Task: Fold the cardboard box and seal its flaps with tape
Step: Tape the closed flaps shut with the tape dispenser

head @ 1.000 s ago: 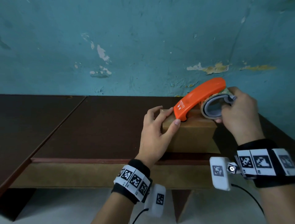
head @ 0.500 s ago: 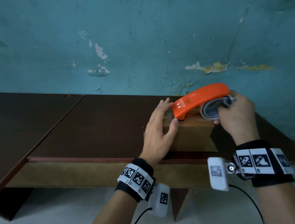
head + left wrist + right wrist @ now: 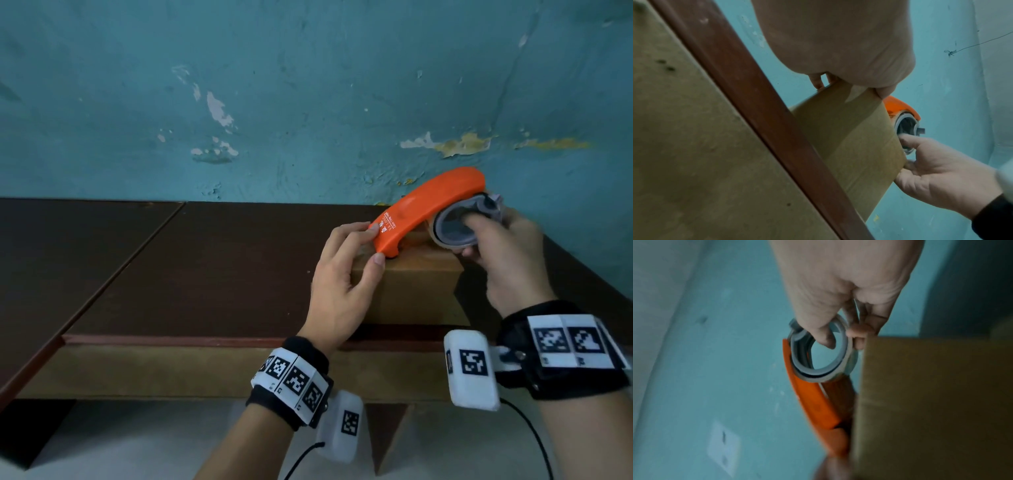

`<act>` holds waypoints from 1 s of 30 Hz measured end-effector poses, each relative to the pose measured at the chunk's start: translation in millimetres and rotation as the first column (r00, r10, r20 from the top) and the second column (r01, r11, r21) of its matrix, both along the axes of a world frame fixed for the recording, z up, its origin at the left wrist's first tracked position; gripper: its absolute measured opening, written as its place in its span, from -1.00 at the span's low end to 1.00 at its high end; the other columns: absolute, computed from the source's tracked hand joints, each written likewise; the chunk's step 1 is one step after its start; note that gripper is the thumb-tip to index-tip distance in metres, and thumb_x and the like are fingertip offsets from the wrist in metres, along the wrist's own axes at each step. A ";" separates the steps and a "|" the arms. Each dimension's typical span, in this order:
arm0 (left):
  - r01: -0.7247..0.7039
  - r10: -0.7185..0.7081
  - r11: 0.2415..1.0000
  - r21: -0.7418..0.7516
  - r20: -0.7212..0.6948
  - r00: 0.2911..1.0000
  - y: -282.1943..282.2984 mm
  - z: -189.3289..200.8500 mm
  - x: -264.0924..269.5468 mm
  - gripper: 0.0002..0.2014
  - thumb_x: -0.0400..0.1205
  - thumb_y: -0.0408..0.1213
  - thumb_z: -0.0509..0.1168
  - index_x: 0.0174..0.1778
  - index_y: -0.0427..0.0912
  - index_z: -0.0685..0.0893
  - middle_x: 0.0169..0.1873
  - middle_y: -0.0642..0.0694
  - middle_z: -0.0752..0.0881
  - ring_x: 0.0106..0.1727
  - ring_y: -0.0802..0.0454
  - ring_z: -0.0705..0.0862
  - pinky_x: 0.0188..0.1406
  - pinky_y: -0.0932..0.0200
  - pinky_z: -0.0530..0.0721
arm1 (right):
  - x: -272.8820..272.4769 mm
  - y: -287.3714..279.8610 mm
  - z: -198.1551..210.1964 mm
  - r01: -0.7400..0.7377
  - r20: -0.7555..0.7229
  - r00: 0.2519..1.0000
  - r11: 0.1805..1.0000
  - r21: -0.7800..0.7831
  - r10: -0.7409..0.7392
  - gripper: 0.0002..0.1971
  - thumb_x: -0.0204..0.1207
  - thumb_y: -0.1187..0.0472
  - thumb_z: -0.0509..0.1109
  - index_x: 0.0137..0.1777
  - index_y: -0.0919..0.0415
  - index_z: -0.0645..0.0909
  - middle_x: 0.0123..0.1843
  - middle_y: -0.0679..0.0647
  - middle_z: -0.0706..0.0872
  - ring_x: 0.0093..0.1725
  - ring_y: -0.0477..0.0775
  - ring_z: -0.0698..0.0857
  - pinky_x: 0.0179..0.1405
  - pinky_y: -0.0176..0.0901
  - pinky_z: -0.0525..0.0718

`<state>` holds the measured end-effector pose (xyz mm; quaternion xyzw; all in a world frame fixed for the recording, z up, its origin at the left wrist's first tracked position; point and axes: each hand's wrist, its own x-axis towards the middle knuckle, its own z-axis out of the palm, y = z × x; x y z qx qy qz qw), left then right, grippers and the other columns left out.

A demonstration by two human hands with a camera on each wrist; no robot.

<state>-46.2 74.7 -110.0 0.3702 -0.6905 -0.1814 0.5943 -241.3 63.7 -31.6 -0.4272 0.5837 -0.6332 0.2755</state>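
Observation:
A brown cardboard box (image 3: 411, 291) stands on the dark table (image 3: 205, 267), close to its front edge. My left hand (image 3: 368, 245) holds the box's left top corner, thumb on the front face and fingers over the top, with the index tip touching the nose of the orange tape dispenser (image 3: 428, 209). The dispenser's nose rests on the box top. My right hand (image 3: 476, 236) grips its grey roll ring (image 3: 824, 356), fingers hooked through the ring, above the box's right end. The box (image 3: 849, 138) shows a flat side in the left wrist view. The tape strip itself is hidden.
A teal wall (image 3: 308, 102) with peeling paint rises directly behind the table. The table's red-brown front edge (image 3: 171, 341) runs just before the box. A seam (image 3: 144, 240) splits the tabletop at the left. Pale floor (image 3: 102, 445) lies below.
My left fingers lifted off the box's top corner, then curled back onto it next to the dispenser's nose. The dispenser and right hand have barely shifted. The box stayed put.

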 end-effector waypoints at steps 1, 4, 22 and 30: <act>0.000 0.000 1.000 0.006 0.004 1.000 -0.3 0.1 -0.2 -0.69 0.76 -0.13 0.30 0.37 -0.16 0.69 0.41 -0.02 0.60 0.44 0.05 0.62 0.36 -0.11 0.65 | 4.7 1.7 1.5 -0.049 0.131 0.990 0.999 0.008 0.048 -0.96 0.52 0.25 0.48 -0.12 0.09 0.73 -0.17 0.13 0.82 -0.30 0.00 0.68 -0.31 -0.18 0.56; -0.002 0.002 0.999 0.044 -0.007 1.000 0.4 0.4 -0.5 -0.71 0.74 -0.09 0.30 0.33 -0.10 0.69 0.52 0.00 0.50 0.50 0.10 0.56 0.38 0.12 0.62 | 14.4 3.8 2.9 -0.121 0.272 0.955 0.993 -0.010 0.119 -0.92 0.51 0.28 0.51 -0.17 0.09 0.73 -0.29 -0.01 0.79 -0.36 -0.11 0.64 -0.38 -0.30 0.49; 0.190 -0.131 0.925 0.328 -0.194 0.972 -5.6 11.0 22.0 -0.29 0.48 -0.02 0.62 0.54 -0.03 0.54 0.36 -0.01 0.67 0.36 0.12 0.67 0.46 0.00 0.64 | -0.5 -0.7 6.4 -0.008 -0.316 0.949 1.000 -0.009 0.005 -0.86 0.58 0.37 0.37 -0.02 0.19 0.76 -0.31 0.13 0.82 -0.56 -0.19 0.73 -0.52 -0.24 0.58; 0.194 -0.162 0.950 0.243 -0.146 0.976 -7.3 10.3 20.9 -0.45 0.54 -0.01 0.59 0.44 0.10 0.61 0.26 -0.06 0.66 0.27 -0.09 0.67 0.39 -0.20 0.64 | -32.0 9.1 5.8 0.100 -0.364 0.926 0.995 -0.017 -0.100 -0.74 0.43 0.41 0.55 -0.16 -0.01 0.68 -0.17 -0.05 0.78 -0.22 -0.10 0.74 -0.28 -0.26 0.59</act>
